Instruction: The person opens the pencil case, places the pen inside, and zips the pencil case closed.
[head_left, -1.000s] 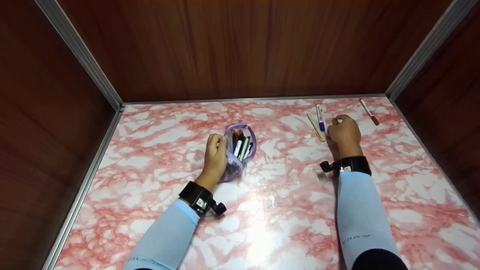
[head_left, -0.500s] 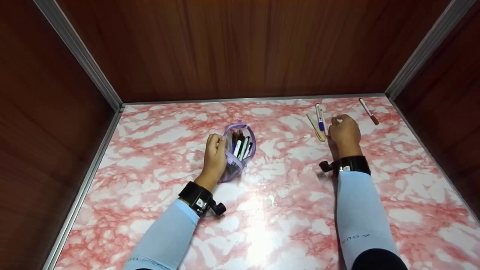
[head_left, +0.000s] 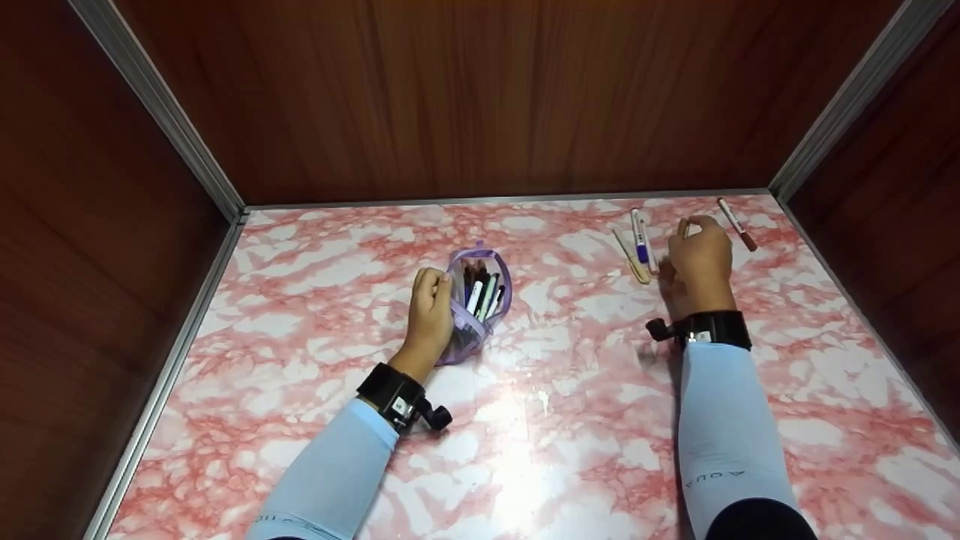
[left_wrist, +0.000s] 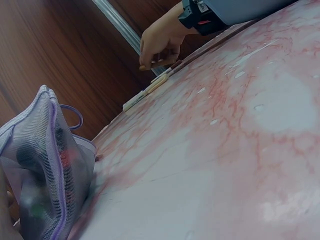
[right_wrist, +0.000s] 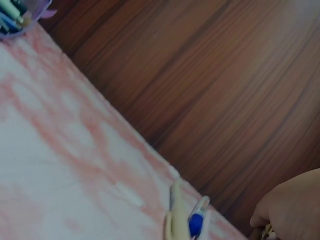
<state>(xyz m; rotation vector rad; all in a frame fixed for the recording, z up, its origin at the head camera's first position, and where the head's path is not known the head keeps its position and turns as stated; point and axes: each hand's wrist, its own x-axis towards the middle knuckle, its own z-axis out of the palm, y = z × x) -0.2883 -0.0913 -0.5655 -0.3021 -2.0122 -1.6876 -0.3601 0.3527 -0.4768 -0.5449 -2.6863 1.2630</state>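
Note:
A purple mesh pencil case (head_left: 507, 289) stands with its mouth spread and several markers (head_left: 475, 297) inside. My left hand (head_left: 429, 309) grips its left rim; in the left wrist view the mesh wall (left_wrist: 72, 165) shows and most of that hand is out of frame. My right hand (head_left: 702, 256), at the back right, pinches a short tan stick-like thing (left_wrist: 158, 64) slightly above the table. Its exact kind is unclear, being partly hidden by the fingers. Left of this hand lie a white marker with a blue cap (head_left: 640, 238) and a slim beige pen-like thing (head_left: 632, 257).
A white marker with a brown-red cap (head_left: 738, 224) lies near the back right corner. A thin pale pinkish stick (head_left: 651, 255) lies beside the blue-capped marker. Wood-grain panels (head_left: 510, 97) enclose the red-and-white marbled table (head_left: 570, 420) at the back and sides.
My right hand has lifted a little and moved slightly right and away with the tan thing, uncovering more of the pinkish stick. My left hand and the pencil case have stayed put.

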